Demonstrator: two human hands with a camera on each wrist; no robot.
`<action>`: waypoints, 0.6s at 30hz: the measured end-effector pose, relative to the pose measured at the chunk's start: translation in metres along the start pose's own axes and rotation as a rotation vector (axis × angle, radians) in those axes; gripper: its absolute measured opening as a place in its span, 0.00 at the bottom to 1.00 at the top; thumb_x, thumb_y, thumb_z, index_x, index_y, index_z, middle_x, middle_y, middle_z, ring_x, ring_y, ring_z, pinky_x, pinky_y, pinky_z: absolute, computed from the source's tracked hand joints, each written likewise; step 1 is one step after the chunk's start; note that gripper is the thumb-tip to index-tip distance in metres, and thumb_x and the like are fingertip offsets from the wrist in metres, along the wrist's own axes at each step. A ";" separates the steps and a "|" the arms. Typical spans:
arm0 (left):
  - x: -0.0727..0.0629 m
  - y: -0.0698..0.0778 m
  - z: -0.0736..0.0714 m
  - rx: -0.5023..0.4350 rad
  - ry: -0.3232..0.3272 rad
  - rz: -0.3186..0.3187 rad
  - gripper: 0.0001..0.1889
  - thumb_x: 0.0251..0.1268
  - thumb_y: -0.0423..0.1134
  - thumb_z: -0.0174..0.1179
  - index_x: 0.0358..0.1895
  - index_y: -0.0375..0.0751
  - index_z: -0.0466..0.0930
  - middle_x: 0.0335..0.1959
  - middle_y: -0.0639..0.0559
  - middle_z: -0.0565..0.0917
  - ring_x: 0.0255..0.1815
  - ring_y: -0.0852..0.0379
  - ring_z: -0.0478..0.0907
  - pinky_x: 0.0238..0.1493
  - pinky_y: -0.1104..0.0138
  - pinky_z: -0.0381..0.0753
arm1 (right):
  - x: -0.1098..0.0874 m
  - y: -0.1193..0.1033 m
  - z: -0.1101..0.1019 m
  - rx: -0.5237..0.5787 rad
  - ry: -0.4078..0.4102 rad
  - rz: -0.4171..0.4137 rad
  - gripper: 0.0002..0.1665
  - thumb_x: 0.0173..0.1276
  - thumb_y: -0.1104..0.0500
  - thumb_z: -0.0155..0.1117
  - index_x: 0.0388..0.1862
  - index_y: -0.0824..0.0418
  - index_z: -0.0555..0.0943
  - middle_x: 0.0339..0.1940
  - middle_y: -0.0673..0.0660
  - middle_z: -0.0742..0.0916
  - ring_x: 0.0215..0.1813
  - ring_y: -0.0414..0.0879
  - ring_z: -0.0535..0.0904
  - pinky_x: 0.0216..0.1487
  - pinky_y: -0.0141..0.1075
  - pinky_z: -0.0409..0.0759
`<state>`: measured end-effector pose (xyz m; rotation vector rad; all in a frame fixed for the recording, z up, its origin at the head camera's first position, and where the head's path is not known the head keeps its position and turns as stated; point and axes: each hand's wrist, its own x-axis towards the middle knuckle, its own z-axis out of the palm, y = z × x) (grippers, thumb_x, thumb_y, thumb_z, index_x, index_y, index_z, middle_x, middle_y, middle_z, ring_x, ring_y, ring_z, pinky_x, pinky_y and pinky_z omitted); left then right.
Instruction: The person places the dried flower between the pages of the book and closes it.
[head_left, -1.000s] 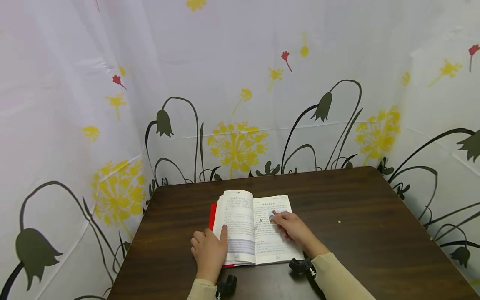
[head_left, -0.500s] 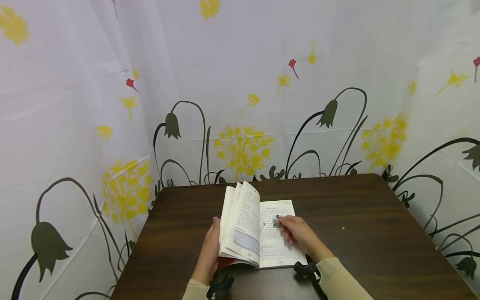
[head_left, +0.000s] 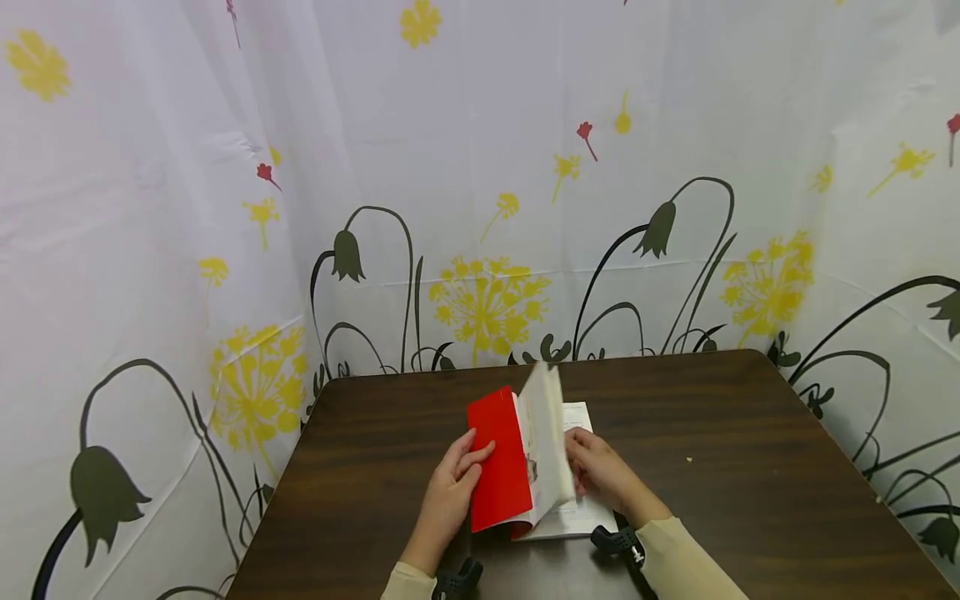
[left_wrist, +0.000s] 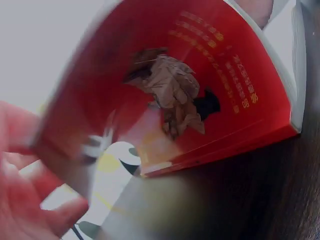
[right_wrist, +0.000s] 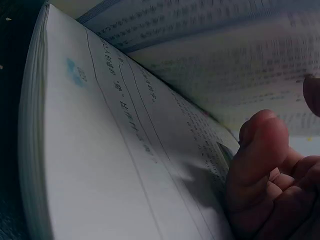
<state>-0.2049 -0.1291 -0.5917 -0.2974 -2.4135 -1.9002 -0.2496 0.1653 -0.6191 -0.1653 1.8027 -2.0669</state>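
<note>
An open book with a red cover (head_left: pixel 498 475) rests on the table; its cover and a block of pages (head_left: pixel 551 433) stand tilted up from the right-hand page (head_left: pixel 577 521). My left hand (head_left: pixel 448 492) touches the cover's free edge, index finger extended over the red. In the left wrist view the outer side shows gold lettering and a crumpled brown leaf picture (left_wrist: pixel 172 87), blurred near my fingers (left_wrist: pixel 60 215). My right hand (head_left: pixel 607 475) lies over the right-hand page, fingers bent and partly hidden by the raised pages. In the right wrist view its fingers (right_wrist: pixel 265 145) hold nothing visible.
The dark wood table (head_left: pixel 720 500) extends around the book, with a yellow crumb (head_left: pixel 689 459) to the right. Behind it hangs a white flowered curtain (head_left: pixel 510 108). Black straps with cameras (head_left: pixel 618 540) sit on both wrists.
The left-hand pages and cover have swung up and rightward, exposing red. My left hand has moved from the pages' left edge onto the cover. My right hand stays over the right-hand page.
</note>
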 end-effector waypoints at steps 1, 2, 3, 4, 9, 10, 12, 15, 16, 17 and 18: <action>0.001 0.000 0.001 0.030 0.048 0.016 0.27 0.85 0.34 0.56 0.82 0.45 0.70 0.72 0.52 0.86 0.87 0.39 0.65 0.87 0.35 0.55 | 0.000 0.000 0.000 0.012 -0.017 -0.008 0.25 0.89 0.49 0.55 0.68 0.69 0.72 0.38 0.51 0.87 0.33 0.41 0.85 0.34 0.34 0.86; 0.001 0.001 0.002 0.050 0.096 0.013 0.31 0.79 0.29 0.62 0.81 0.47 0.72 0.74 0.53 0.84 0.87 0.39 0.64 0.85 0.37 0.62 | 0.000 -0.001 0.000 0.017 -0.029 -0.015 0.25 0.89 0.50 0.55 0.69 0.68 0.72 0.41 0.51 0.88 0.37 0.42 0.87 0.37 0.35 0.87; 0.001 0.002 0.002 0.061 0.139 0.010 0.33 0.75 0.27 0.65 0.80 0.48 0.72 0.78 0.53 0.80 0.86 0.39 0.65 0.81 0.39 0.69 | 0.001 -0.001 -0.001 0.024 -0.041 -0.021 0.24 0.89 0.50 0.54 0.70 0.67 0.71 0.43 0.51 0.88 0.41 0.43 0.88 0.41 0.36 0.88; 0.001 0.003 0.001 0.058 0.174 0.005 0.36 0.72 0.26 0.68 0.80 0.48 0.72 0.82 0.51 0.75 0.85 0.38 0.67 0.78 0.40 0.74 | 0.001 -0.001 -0.001 0.031 -0.050 -0.021 0.24 0.90 0.51 0.54 0.71 0.66 0.70 0.47 0.51 0.89 0.45 0.44 0.89 0.44 0.38 0.88; -0.003 0.010 -0.011 -0.127 0.226 -0.185 0.45 0.69 0.31 0.73 0.85 0.54 0.61 0.81 0.41 0.66 0.72 0.36 0.76 0.59 0.47 0.91 | 0.004 0.001 0.001 0.041 -0.072 -0.019 0.28 0.90 0.48 0.53 0.76 0.65 0.67 0.52 0.53 0.88 0.48 0.46 0.89 0.47 0.41 0.89; -0.004 0.012 -0.014 -0.172 0.224 -0.222 0.45 0.69 0.32 0.73 0.85 0.56 0.60 0.78 0.40 0.68 0.69 0.36 0.78 0.56 0.48 0.92 | 0.005 0.001 0.001 0.050 -0.075 -0.016 0.30 0.90 0.48 0.53 0.79 0.64 0.65 0.53 0.54 0.88 0.50 0.47 0.89 0.48 0.42 0.90; -0.006 0.015 -0.019 -0.263 0.215 -0.250 0.45 0.71 0.30 0.69 0.85 0.59 0.57 0.74 0.38 0.71 0.67 0.39 0.78 0.56 0.51 0.93 | 0.007 0.004 0.002 0.061 -0.078 -0.016 0.34 0.90 0.47 0.53 0.83 0.65 0.61 0.55 0.55 0.88 0.52 0.48 0.89 0.49 0.44 0.90; -0.008 0.021 -0.021 -0.446 0.163 -0.200 0.44 0.72 0.23 0.58 0.86 0.59 0.56 0.71 0.37 0.71 0.66 0.41 0.79 0.56 0.54 0.92 | 0.010 0.009 0.004 0.076 -0.065 -0.009 0.39 0.89 0.43 0.53 0.85 0.64 0.60 0.58 0.57 0.88 0.53 0.49 0.88 0.51 0.45 0.90; -0.009 0.023 -0.020 -0.513 0.132 -0.174 0.43 0.72 0.23 0.54 0.86 0.58 0.55 0.72 0.38 0.71 0.67 0.42 0.78 0.58 0.54 0.91 | 0.011 0.010 0.004 0.080 -0.060 -0.006 0.40 0.89 0.41 0.53 0.85 0.64 0.60 0.59 0.57 0.87 0.54 0.48 0.88 0.51 0.45 0.90; -0.009 0.024 -0.017 -0.577 0.095 -0.142 0.42 0.74 0.23 0.50 0.87 0.56 0.54 0.73 0.38 0.69 0.69 0.44 0.77 0.60 0.55 0.90 | 0.012 0.012 0.005 0.083 -0.053 -0.004 0.41 0.89 0.40 0.52 0.85 0.64 0.60 0.59 0.57 0.87 0.54 0.48 0.88 0.52 0.45 0.90; -0.010 0.026 -0.012 -0.629 0.048 -0.107 0.40 0.76 0.24 0.47 0.88 0.54 0.52 0.76 0.37 0.68 0.71 0.44 0.76 0.63 0.56 0.88 | 0.012 0.014 0.005 0.090 -0.051 -0.001 0.41 0.89 0.39 0.51 0.85 0.64 0.60 0.59 0.56 0.87 0.55 0.48 0.87 0.53 0.45 0.89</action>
